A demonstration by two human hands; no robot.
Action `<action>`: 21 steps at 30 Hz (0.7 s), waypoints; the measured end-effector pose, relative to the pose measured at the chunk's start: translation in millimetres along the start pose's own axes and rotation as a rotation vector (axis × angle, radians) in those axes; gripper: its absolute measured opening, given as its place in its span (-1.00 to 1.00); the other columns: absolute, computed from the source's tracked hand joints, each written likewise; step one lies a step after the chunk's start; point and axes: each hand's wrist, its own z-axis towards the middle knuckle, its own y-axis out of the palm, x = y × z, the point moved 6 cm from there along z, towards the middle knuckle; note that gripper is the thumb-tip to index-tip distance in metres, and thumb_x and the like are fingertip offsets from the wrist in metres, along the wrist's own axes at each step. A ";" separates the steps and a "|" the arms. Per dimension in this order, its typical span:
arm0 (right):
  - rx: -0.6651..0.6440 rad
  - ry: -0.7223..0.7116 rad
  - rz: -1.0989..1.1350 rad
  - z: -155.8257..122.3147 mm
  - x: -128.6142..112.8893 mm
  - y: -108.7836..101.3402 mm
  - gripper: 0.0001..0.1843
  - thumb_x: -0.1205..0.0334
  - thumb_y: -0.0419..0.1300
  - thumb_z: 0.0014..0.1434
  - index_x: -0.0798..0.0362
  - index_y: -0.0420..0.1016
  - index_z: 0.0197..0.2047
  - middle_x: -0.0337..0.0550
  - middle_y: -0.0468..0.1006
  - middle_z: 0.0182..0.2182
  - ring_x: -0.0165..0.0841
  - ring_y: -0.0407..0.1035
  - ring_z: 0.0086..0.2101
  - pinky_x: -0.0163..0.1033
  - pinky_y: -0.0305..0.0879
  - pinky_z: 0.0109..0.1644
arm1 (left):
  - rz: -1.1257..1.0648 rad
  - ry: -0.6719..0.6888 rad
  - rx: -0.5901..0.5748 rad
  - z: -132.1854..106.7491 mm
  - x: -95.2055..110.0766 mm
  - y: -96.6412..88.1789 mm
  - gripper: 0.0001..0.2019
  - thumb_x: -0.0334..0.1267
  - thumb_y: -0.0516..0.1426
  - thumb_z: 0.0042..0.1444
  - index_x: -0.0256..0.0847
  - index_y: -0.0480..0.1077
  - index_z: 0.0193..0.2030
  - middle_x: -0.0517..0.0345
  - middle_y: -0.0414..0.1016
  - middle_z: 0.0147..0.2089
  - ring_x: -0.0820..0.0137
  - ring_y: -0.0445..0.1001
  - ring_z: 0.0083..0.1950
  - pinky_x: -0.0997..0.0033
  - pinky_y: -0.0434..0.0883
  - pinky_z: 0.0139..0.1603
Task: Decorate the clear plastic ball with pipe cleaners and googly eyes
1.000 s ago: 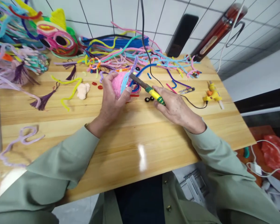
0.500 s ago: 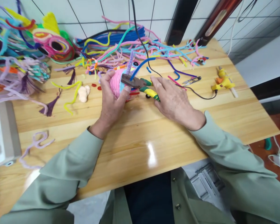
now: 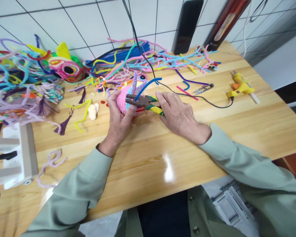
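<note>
My left hand (image 3: 119,117) is closed around a pink pipe-cleaner figure (image 3: 122,99) with light-blue and lilac parts and a round eye. My right hand (image 3: 181,115) grips pliers (image 3: 153,108) by their green and yellow handles. The plier jaws lie over the figure beside a blue pipe cleaner (image 3: 148,84), which sticks up and curves to the right. Whether the jaws pinch that blue piece, I cannot tell. My left thumb presses close to the jaws. The figure's underside is hidden by my fingers.
Loose pipe cleaners (image 3: 118,56) pile along the tiled wall, with a colourful mask-like figure (image 3: 67,69) at left. A yellow glue gun (image 3: 243,86) and thread snips (image 3: 204,88) lie to the right. A white power strip (image 3: 27,158) sits at left. A dark phone-like slab (image 3: 188,26) leans on the wall.
The camera view has shifted, so the table contents appear a little lower and, at left, farther right. My hands keep the same hold; the pliers have turned slightly flatter against the figure.
</note>
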 end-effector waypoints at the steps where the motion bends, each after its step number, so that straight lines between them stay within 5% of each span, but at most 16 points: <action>1: -0.006 0.002 -0.008 0.3 0.0 0.8 -0.16 0.30 0.21 0.51 0.15 0.13 0.76 0.31 0.52 0.49 0.11 0.42 0.39 -0.04 0.67 0.03 | 0.001 0.001 0.001 0.0 0.0 -0.3 -0.23 0.42 0.27 0.44 0.02 0.20 0.52 -0.08 0.33 0.47 -0.08 0.39 0.58 -0.22 0.34 0.66; 11: -0.010 0.041 -0.038 1.6 -0.5 -0.9 -0.30 0.42 0.14 0.48 0.08 0.30 0.63 0.20 0.63 0.31 0.02 0.47 0.20 -0.13 0.43 -0.16 | 0.004 0.013 0.006 -0.4 -0.1 -0.5 -0.25 0.42 0.26 0.47 0.04 0.20 0.52 -0.06 0.33 0.48 -0.04 0.40 0.58 -0.21 0.35 0.67; 18: 0.059 -0.031 -0.043 6.3 -1.8 7.2 -0.39 0.44 0.11 0.51 0.16 0.35 0.57 0.18 0.68 0.11 0.00 0.49 0.07 0.04 0.34 0.17 | 0.012 0.003 0.016 0.1 -2.1 0.5 -0.22 0.46 0.26 0.44 0.01 0.19 0.50 -0.07 0.33 0.46 -0.06 0.40 0.57 -0.23 0.37 0.66; 21: 0.092 -0.036 -0.028 5.8 -1.1 9.8 -0.36 0.44 0.13 0.48 0.13 0.33 0.58 0.17 0.65 0.12 0.00 0.48 0.04 0.05 0.34 0.15 | 0.002 0.015 0.009 -0.4 -2.6 1.9 -0.21 0.45 0.27 0.43 0.03 0.18 0.51 -0.07 0.31 0.47 -0.06 0.40 0.57 -0.21 0.38 0.64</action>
